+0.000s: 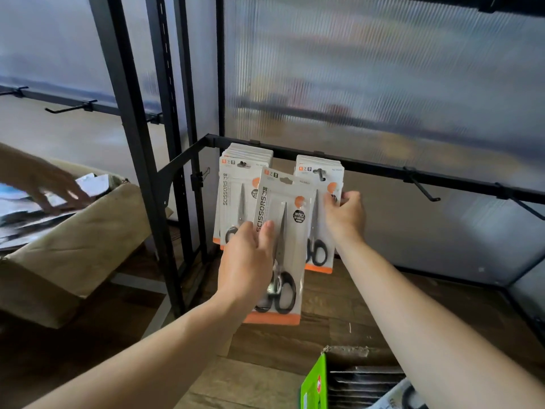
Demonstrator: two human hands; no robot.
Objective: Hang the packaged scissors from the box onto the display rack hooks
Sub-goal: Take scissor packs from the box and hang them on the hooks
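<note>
L hand (247,261) grips scissors pack (287,231) at left edge, thumb on front; R hand (345,215) pinches hung pack (320,255) edge.

Left stack of scissor packs (244,160) and right stack (320,169) crowding two hooks on the rail (377,170), held pack (290,208) covering the gap between them, bare hook (424,190) standing free further right, black upright post (138,160) walling off the left.
</note>
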